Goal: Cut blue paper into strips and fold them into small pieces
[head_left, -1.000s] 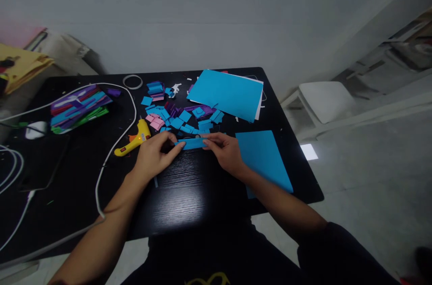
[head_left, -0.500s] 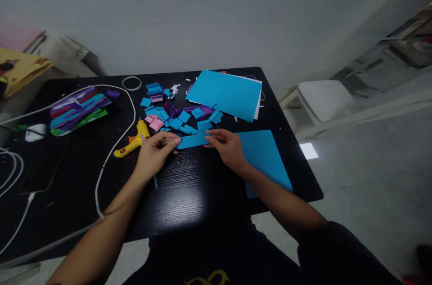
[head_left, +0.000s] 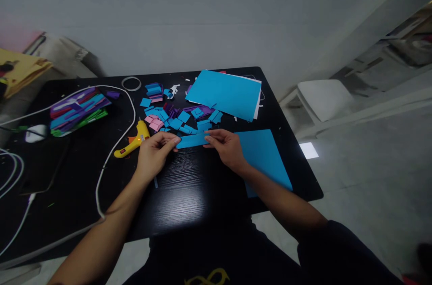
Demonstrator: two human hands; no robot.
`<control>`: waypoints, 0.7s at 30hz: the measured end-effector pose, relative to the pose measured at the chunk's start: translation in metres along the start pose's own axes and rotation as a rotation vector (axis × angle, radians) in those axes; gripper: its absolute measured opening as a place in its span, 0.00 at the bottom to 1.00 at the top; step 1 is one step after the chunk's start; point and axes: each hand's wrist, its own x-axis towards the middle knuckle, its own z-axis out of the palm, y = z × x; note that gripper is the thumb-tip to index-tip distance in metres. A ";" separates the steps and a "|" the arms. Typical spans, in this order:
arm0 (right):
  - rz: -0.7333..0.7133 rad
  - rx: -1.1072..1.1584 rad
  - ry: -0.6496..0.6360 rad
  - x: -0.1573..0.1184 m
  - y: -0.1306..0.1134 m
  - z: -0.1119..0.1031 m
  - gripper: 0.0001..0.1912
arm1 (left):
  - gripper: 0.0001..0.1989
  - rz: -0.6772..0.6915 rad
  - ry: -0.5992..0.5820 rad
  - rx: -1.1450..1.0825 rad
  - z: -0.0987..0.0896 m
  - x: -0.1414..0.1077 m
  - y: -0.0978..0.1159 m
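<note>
A blue paper strip point(head_left: 191, 141) is stretched sideways between my two hands, just above the black table. My left hand point(head_left: 155, 149) pinches its left end between thumb and fingers. At the right end, my right hand point(head_left: 225, 144) grips it the same way. Behind the strip lies a heap of small folded blue paper pieces point(head_left: 184, 117), with pink pieces point(head_left: 154, 122) on its left side. A yellow hot glue gun point(head_left: 135, 140) rests close to my left hand. Beside my right forearm is a blue paper sheet point(head_left: 265, 159), partly covered by that arm.
More blue sheets point(head_left: 224, 93) over white paper lie at the back right. A bundle of coloured strips point(head_left: 79, 109), a white cable point(head_left: 133, 103), a white adapter point(head_left: 36, 133) and a dark phone point(head_left: 43, 166) occupy the left. A white stool point(head_left: 324, 100) stands beyond the table point(head_left: 216, 199).
</note>
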 end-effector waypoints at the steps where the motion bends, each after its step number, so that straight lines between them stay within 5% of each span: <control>1: -0.001 -0.001 0.005 0.000 0.000 0.000 0.22 | 0.11 -0.009 -0.008 -0.027 0.001 0.000 0.000; 7: 0.006 -0.022 0.012 0.001 -0.002 -0.002 0.24 | 0.18 -0.112 -0.107 -0.097 0.005 0.001 0.001; 21: 0.018 -0.023 0.008 0.004 0.000 -0.004 0.21 | 0.16 -0.115 -0.093 -0.111 0.005 0.003 -0.002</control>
